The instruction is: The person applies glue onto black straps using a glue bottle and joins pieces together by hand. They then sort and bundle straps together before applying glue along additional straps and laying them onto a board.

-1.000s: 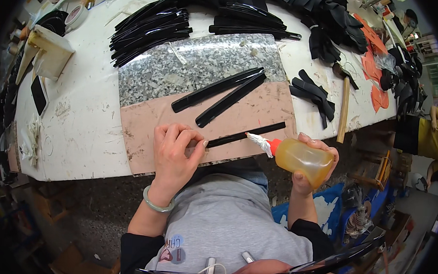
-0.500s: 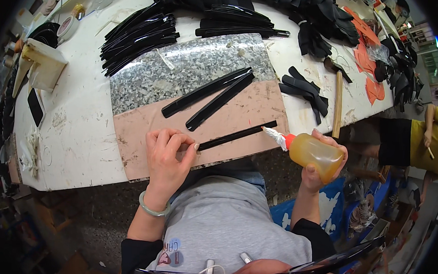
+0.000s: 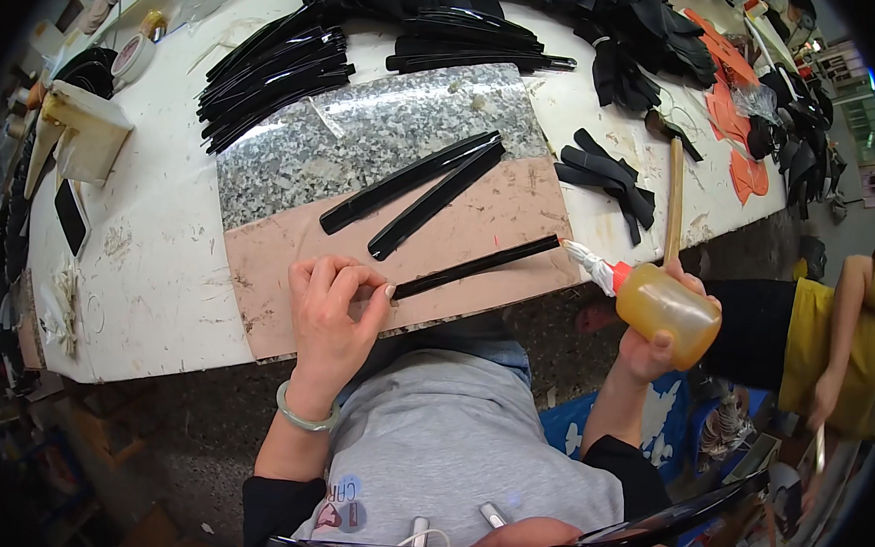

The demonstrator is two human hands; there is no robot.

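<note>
Evidently the white tabletop (image 3: pixel 146 286) carries a speckled stone slab (image 3: pixel 293 174) at its near edge, a pinkish sheet (image 3: pixel 267 283) covering the slab's near part; just off that edge, the right hand (image 3: pixel 645 354) has its fingers wrapped around a translucent squeeze bottle (image 3: pixel 670 318), tilted, its white-wrapped nozzle (image 3: pixel 590 263) aimed left over the sheet; the bottle looks fairly light and soft-walled, perhaps slippery if smeared, so its broad body is the sound place to hold; the narrow black strip (image 3: pixel 488 262) lies slanting on the sheet by the tabletop's near edge; it should be very light, bendy and hardly fragile, though likely to skid, so an end is the handiest hold; the left hand (image 3: pixel 336 302) pinches its left end between closed fingers, while the nozzle's tip is at or just beside its right end, contact being hard to tell. As for containers, an off-white plastic vessel (image 3: pixel 95 142) stands near the tabletop's left edge, contents hidden; the bottle holds amber liquid, its level unclear; a round white tub (image 3: pixel 132 57), toward the far left corner, shows no contents.
</note>
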